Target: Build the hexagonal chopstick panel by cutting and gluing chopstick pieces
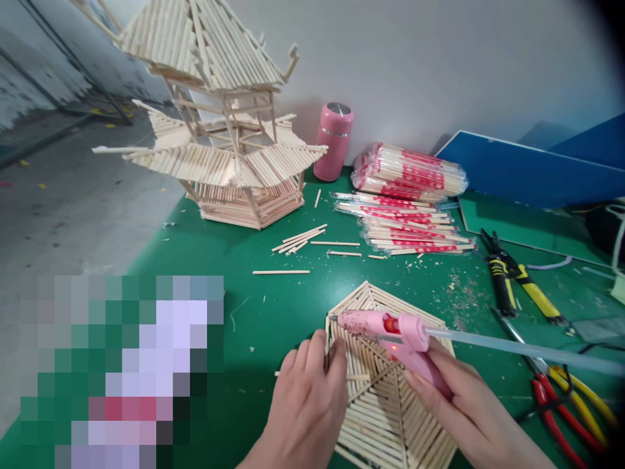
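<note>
Left hand (305, 404) nearest lens, fingers curled, fingertips pinching left edge of flat hexagonal panel of pale wooden sticks (390, 410) lying on green table mat (273, 306). Right hand (469, 410) wrapped around pink hot-glue gun (395, 335), nozzle at panel's upper-left edge, just beside left fingertips. Risk, judged: hot glue or nozzle touching fingers, being so near; panel sliding if pinch loosens; long clear glue stick (517, 348) sweeping over red-handled pliers (561, 410) near right.
</note>
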Demonstrator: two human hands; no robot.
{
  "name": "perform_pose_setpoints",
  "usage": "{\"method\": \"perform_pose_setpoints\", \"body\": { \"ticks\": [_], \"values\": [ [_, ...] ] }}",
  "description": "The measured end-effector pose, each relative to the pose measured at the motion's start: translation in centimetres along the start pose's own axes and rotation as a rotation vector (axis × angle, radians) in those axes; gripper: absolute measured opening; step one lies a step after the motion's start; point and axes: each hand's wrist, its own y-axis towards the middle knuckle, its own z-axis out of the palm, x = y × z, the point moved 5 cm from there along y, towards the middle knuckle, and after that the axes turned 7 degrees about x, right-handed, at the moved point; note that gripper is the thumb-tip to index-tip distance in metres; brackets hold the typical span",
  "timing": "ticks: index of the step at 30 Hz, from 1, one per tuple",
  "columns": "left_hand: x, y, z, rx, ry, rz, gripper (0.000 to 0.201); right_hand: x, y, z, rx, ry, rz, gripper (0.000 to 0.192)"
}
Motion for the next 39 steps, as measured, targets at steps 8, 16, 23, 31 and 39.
{"method": "perform_pose_setpoints", "body": {
  "ticks": [8, 16, 23, 31, 39],
  "values": [
    [-0.1, -0.2, 0.1, -0.044, 0.005, 0.008, 0.034, -0.8, -1.1, 0.4, -0.057, -0.184, -0.007, 0.049],
    [-0.2, -0.1, 0.1, -0.026, 0.003, 0.013, 0.034, -1.0, -1.2, 0.6, -0.053, -0.212, -0.028, 0.052],
    [-0.1, -0.1, 0.2, -0.021, -0.004, 0.001, 0.031, -0.3, -1.0, 0.7, -0.004, -0.183, -0.062, 0.052],
    [-0.2, -0.1, 0.0, -0.047, -0.004, 0.006, 0.032, 0.2, -0.8, 0.4, -0.052, -0.245, -0.127, 0.053],
    [0.0, -0.2, 0.3, -0.061, 0.001, 0.008, 0.031, -0.4, -1.4, 0.7, -0.025, -0.329, -0.125, 0.059]
  ]
}}
